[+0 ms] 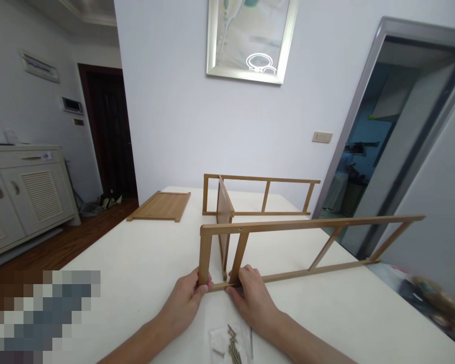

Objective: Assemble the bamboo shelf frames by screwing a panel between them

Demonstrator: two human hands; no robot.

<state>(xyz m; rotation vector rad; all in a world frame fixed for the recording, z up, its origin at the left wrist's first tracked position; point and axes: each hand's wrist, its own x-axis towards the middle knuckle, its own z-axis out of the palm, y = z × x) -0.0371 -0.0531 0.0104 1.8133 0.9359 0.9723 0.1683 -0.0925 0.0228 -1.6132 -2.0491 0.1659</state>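
Observation:
Nearest me, a wooden ladder-like side frame (288, 226) stands on its long edge on the white table. My left hand (189, 293) grips its lower left corner, fingers wrapped round the end rung. Around the foot of the second rung, my right hand (250, 293) is closed on the same frame. Behind it a wooden shelf panel (224, 212) stands upright, reaching from the near frame towards a matching far side frame (265, 179). The panel's lower near corner sits between my hands; whether it touches the near frame I cannot tell.
A flat wooden panel (163, 206) lies at the table's far left. Close to me is a clear plastic bag (220, 338) with several screws (234, 349). The white table (144, 263) meets the wall at the back. A doorway (367, 131) opens at right, with a person beyond.

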